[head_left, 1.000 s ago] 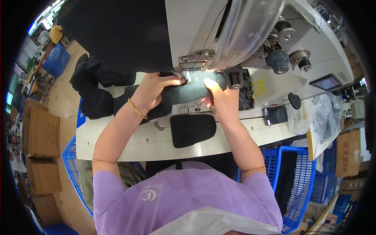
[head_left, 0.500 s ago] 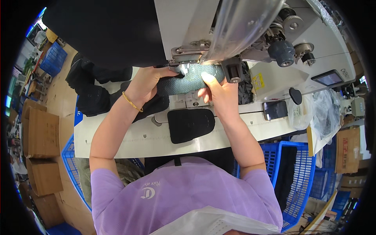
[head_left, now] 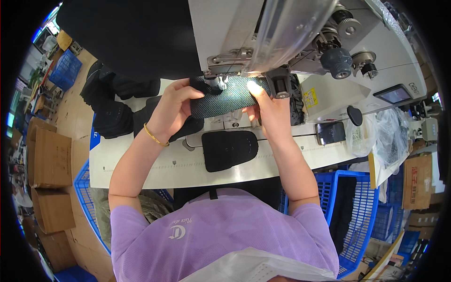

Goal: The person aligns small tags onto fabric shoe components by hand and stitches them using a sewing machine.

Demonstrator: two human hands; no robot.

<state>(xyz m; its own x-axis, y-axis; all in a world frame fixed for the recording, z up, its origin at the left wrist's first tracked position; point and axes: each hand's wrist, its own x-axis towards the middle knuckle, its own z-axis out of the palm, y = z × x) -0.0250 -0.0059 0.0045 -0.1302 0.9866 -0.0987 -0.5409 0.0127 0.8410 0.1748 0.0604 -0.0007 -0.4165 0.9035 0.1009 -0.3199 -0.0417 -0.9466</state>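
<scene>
A dark piece of fabric with a greenish scale-like texture [head_left: 221, 102] lies under the lit presser foot [head_left: 221, 83] of a sewing machine [head_left: 225, 28]. Its left end is pinched by my left hand [head_left: 174, 110], thumb on top and the other fingers mostly hidden. On the right end, my right hand [head_left: 272, 110] presses its thumb on the upper face with fingers curled below. Nearer me on the table rests a flat black rounded pad [head_left: 230, 150], touched by neither hand.
Stacks of black padded pieces [head_left: 112, 117] stand at the left of the white table [head_left: 136, 171]. To the right are a phone [head_left: 330, 133], a clear plastic bag [head_left: 392, 134] and the machine's small screen [head_left: 393, 94]. Blue baskets [head_left: 371, 211] flank me below.
My left thumb has drawn back leftward from beside the presser foot to the fabric's left end. The right hand has shifted slightly, and more of the textured face shows.
</scene>
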